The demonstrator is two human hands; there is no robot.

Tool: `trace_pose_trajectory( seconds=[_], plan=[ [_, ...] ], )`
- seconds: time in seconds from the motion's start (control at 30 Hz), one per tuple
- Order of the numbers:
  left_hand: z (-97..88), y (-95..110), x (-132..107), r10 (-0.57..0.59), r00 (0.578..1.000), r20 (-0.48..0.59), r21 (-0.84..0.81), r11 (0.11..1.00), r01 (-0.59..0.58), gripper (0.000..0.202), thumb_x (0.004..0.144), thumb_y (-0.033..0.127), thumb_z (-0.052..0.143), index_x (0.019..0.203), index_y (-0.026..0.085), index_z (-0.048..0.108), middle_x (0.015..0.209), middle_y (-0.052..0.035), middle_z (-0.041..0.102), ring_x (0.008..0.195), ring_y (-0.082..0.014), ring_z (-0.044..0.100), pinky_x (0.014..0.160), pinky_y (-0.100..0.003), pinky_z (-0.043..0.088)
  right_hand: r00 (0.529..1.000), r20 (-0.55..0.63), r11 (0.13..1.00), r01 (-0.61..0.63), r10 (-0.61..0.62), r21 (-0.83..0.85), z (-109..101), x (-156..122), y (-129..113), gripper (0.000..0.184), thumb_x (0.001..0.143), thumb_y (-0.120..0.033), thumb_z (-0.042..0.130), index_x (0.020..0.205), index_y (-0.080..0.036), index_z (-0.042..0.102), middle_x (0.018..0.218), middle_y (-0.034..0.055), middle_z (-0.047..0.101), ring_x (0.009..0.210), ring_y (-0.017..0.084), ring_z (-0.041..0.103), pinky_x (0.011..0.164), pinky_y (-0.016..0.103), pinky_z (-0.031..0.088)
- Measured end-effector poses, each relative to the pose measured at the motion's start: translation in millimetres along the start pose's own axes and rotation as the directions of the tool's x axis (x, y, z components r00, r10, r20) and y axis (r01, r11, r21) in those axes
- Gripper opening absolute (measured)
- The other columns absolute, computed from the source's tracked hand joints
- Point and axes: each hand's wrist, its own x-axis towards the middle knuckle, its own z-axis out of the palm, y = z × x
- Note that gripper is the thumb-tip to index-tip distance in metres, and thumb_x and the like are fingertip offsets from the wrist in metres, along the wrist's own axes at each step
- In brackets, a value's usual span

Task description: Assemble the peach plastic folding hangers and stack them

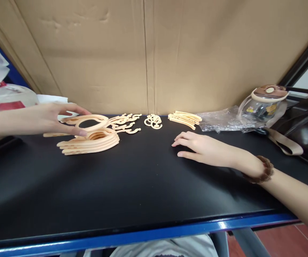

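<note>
On the left of the black tabletop lie stacked curved peach plastic pieces (pixel 97 142) that look like clothes-hanger arms. My left hand (pixel 60 119) is over the pile's left part, thumb and fingers apart. Its thumb tip overlaps the pieces; whether it presses on one I cannot tell. Just right of the pile lie several small wavy hook pieces (pixel 127 125). A little heap of curled hooks (pixel 154 121) comes after them, then a bundle of straight peach strips (pixel 185 119). Nearest to those strips, my right hand (pixel 193 145) rests on the tabletop, empty, fingers loosely stretched out.
Crumpled clear plastic (pixel 223 119) lies beside a transparent jug (pixel 266 103) with a brown lid. A dark shiny bag (pixel 301 125) with a beige strap sits at the right. White and red plastic packaging (pixel 9 98) stands at far left. Cardboard (pixel 95 53) walls the back.
</note>
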Motion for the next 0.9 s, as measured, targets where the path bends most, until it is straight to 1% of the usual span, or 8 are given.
trace_pose_trajectory(
  seconds=[0.07, 0.1, 0.2, 0.3, 0.43, 0.5, 0.67, 0.9],
  plan=[
    [0.4, 5, -2, 0.025, 0.996, 0.088, -0.005, 1.000, -0.025, 0.086, 0.052, 0.078, 0.057, 0.124, 0.031, 0.055, 0.120, 0.0013, 0.059, 0.102, -0.0247, 0.055, 0.083, -0.027, 0.039, 1.000, 0.001, 1.000, 0.001, -0.001, -0.002, 0, 0, -1, 0.036, 0.095, -0.039, 0.043, 0.121, -0.019, 0.057, 0.123, 0.0096, 0.055, 0.111, 0.023, 0.054, 0.098, 0.041, 0.045],
    [0.5, 7, -3, 0.030, 0.994, 0.106, -0.003, 1.000, -0.030, 0.086, 0.053, 0.077, 0.058, 0.126, 0.031, 0.054, 0.121, 0.0013, 0.058, 0.102, -0.0248, 0.055, 0.085, -0.027, 0.038, 1.000, 0.001, 1.000, 0.002, -0.002, -0.001, 0, 0, -1, 0.036, 0.095, -0.039, 0.043, 0.121, -0.018, 0.057, 0.123, 0.0097, 0.055, 0.110, 0.023, 0.054, 0.098, 0.041, 0.045],
    [0.3, 13, -8, 0.051, 0.993, 0.102, 0.002, 0.999, -0.052, 0.083, 0.059, 0.074, 0.057, 0.126, 0.025, 0.053, 0.116, -0.0016, 0.060, 0.098, -0.0255, 0.054, 0.084, -0.028, 0.038, 1.000, -0.005, 1.000, 0.003, -0.003, 0.003, 0, 0, -1, 0.036, 0.095, -0.039, 0.043, 0.120, -0.019, 0.057, 0.122, 0.0099, 0.056, 0.110, 0.024, 0.054, 0.097, 0.042, 0.045],
    [0.1, 17, -12, 0.087, 0.990, 0.110, -0.004, 0.996, -0.087, 0.077, 0.064, 0.071, 0.057, 0.123, 0.021, 0.055, 0.114, -0.0025, 0.062, 0.100, -0.0272, 0.053, 0.085, -0.028, 0.036, 1.000, -0.010, 1.000, 0.008, -0.008, 0.007, 0, 0, -1, 0.035, 0.095, -0.039, 0.043, 0.120, -0.019, 0.057, 0.121, 0.0099, 0.056, 0.110, 0.024, 0.055, 0.096, 0.043, 0.046],
    [2.4, 20, -13, 0.106, 0.989, 0.101, -0.008, 0.994, -0.105, 0.073, 0.065, 0.069, 0.057, 0.121, 0.021, 0.058, 0.108, -0.0017, 0.065, 0.099, -0.0269, 0.054, 0.082, -0.027, 0.036, 1.000, -0.017, 1.000, 0.016, -0.016, 0.009, 1, 0, 0, 0.036, 0.095, -0.038, 0.043, 0.120, -0.019, 0.058, 0.121, 0.0104, 0.056, 0.110, 0.024, 0.055, 0.096, 0.044, 0.046],
    [4.8, 19, -12, 0.132, 0.986, 0.101, -0.024, 0.991, -0.131, 0.072, 0.066, 0.068, 0.057, 0.121, 0.022, 0.058, 0.110, -0.0020, 0.065, 0.100, -0.0263, 0.054, 0.084, -0.028, 0.036, 1.000, -0.015, 1.000, 0.014, -0.014, 0.009, 1, 0, 0, 0.036, 0.095, -0.038, 0.043, 0.121, -0.018, 0.058, 0.120, 0.0104, 0.056, 0.110, 0.024, 0.054, 0.096, 0.043, 0.046],
    [10.3, 16, -7, 0.180, 0.980, 0.084, -0.060, 0.983, -0.175, 0.078, 0.061, 0.072, 0.060, 0.120, 0.022, 0.059, 0.115, -0.0028, 0.064, 0.105, -0.0269, 0.053, 0.089, -0.030, 0.036, 1.000, -0.018, 1.000, 0.006, -0.006, 0.014, 0, 0, -2, 0.034, 0.095, -0.038, 0.044, 0.120, -0.019, 0.058, 0.120, 0.0099, 0.056, 0.110, 0.024, 0.055, 0.096, 0.042, 0.046],
    [11.9, 15, -4, 0.149, 0.975, 0.163, -0.016, 0.989, -0.148, 0.073, 0.069, 0.066, 0.059, 0.126, 0.022, 0.054, 0.119, -0.0065, 0.063, 0.111, -0.0307, 0.052, 0.094, -0.036, 0.035, 1.000, -0.008, 1.000, 0.008, -0.008, 0.011, 0, 0, -3, 0.034, 0.095, -0.037, 0.043, 0.121, -0.019, 0.057, 0.121, 0.0100, 0.055, 0.110, 0.024, 0.054, 0.095, 0.043, 0.046]
  ],
)
